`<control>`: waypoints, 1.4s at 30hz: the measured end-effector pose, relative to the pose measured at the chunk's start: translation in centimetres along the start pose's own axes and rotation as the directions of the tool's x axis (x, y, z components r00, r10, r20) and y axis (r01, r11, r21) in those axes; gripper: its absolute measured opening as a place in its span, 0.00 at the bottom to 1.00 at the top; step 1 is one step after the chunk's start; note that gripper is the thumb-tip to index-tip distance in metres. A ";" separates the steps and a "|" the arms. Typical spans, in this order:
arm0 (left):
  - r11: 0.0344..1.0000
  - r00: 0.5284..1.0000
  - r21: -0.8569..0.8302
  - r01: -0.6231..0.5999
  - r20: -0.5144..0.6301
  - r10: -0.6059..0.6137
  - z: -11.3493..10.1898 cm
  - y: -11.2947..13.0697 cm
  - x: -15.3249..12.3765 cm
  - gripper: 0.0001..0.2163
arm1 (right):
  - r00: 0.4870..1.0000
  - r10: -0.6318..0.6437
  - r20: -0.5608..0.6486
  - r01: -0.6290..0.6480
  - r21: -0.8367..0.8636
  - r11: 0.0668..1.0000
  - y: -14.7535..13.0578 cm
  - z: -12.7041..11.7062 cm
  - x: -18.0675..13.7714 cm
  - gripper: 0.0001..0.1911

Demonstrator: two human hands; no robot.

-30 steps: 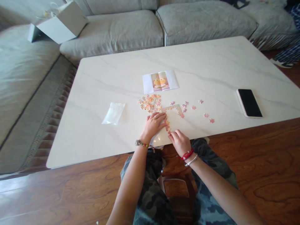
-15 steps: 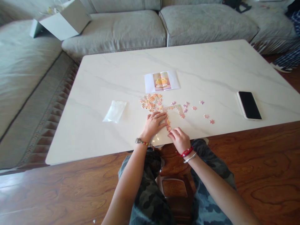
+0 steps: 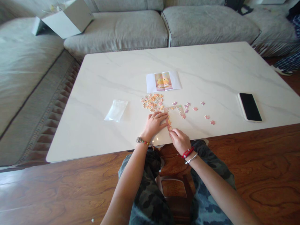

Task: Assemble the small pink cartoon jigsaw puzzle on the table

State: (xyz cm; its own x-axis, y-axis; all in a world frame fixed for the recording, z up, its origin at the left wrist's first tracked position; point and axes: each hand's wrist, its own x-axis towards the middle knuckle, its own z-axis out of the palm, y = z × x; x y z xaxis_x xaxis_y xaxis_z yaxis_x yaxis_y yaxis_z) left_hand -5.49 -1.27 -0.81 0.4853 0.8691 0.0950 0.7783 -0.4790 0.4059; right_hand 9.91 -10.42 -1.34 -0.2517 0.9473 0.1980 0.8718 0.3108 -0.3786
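Observation:
A partly joined jigsaw border (image 3: 173,107) lies on the white table, forming a top edge, a left side and a short right side. My left hand (image 3: 154,124) rests flat with its fingers stretched out, their tips on the border's left side. At the lower end of that side, my right hand (image 3: 180,139) is closed in a pinch on a small jigsaw piece (image 3: 170,128), mostly covered by the fingertips. Just beyond my left hand is a heap of loose jigsaw pieces (image 3: 152,101). Several pink and purple pieces (image 3: 195,108) are scattered right of the border.
Behind the heap lies a creased picture sheet (image 3: 175,80) with two yellow figures. A clear plastic bag (image 3: 116,110) is at the left, a phone (image 3: 249,107) at the right. The table's (image 3: 93,150) near edge is close to my wrists. A grey sofa (image 3: 122,29) stands behind.
The view has shifted very slightly. Both hands keep nearly the same place at the border's left side, and the loose pieces have not moved.

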 end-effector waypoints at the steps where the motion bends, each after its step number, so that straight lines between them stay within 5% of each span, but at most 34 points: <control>1: 1.000 1.000 0.000 0.000 -0.002 0.000 0.0 0.0 0.0 0.17 | 1.000 0.006 -0.006 -0.005 0.043 0.999 0.1 -0.1 0.0 0.13; 10: 0.999 0.999 -0.023 -0.030 -0.032 0.030 0.1 -0.1 -0.1 0.18 | 0.968 0.189 -0.167 -0.133 0.298 0.945 3.6 -2.1 0.6 0.15; 14: 1.000 1.000 -0.016 -0.026 -0.007 0.026 0.1 -0.2 -0.1 0.18 | 0.964 0.233 -0.131 -0.183 0.314 0.932 5.6 -3.5 1.3 0.15; 21: 1.000 0.999 -0.012 -0.026 -0.018 0.026 -0.1 -0.1 0.0 0.18 | 0.998 0.056 -0.012 -0.053 0.169 0.984 2.5 -2.0 0.4 0.09; 25: 1.000 1.000 -0.015 -0.012 -0.015 0.011 -0.1 0.0 0.0 0.18 | 0.997 0.060 0.053 -0.063 0.054 0.997 0.7 -1.1 0.6 0.08; 35: 1.000 1.000 -0.022 -0.016 -0.012 0.016 0.1 -0.2 0.1 0.18 | 0.994 -0.024 0.103 0.025 -0.007 1.000 0.9 -1.3 1.0 0.08; 42: 0.999 1.000 -0.031 -0.020 -0.018 0.019 0.2 -0.4 0.1 0.17 | 0.977 -0.205 0.052 0.208 -0.053 0.977 1.1 -0.7 1.0 0.13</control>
State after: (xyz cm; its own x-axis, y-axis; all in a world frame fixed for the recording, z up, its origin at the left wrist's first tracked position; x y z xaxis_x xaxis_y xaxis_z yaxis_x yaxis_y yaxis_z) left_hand -5.63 -1.01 -1.13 0.4929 0.8619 0.1191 0.7561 -0.4920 0.4315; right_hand 10.89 -9.15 -0.96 -0.4470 0.8660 0.2242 0.8215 0.4966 -0.2802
